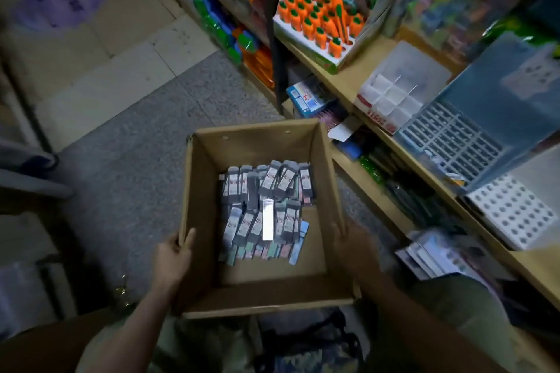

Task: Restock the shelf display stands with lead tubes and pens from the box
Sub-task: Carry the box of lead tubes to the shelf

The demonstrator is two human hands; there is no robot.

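Observation:
An open cardboard box (200,191) hangs in front of me over the floor. Inside lie several grey lead tube packs (266,185) in two rough rows, with one shiny white tube (268,219) on top. My left hand (172,257) grips the box's left wall, thumb over the rim. My right hand (354,245) holds the right wall and is blurred. On the wooden shelf (342,82) to the right stand empty displays: a clear compartment stand (391,94), a grey grid stand (451,139) and a white stand with round holes (512,212).
A carrot-shaped pen display (321,18) stands at the shelf's far end beside a black upright post (277,39). Packets fill the lower shelf (375,191) and hang near my right wrist. Cardboard cartons (60,39) stand to the left across the speckled floor (136,136).

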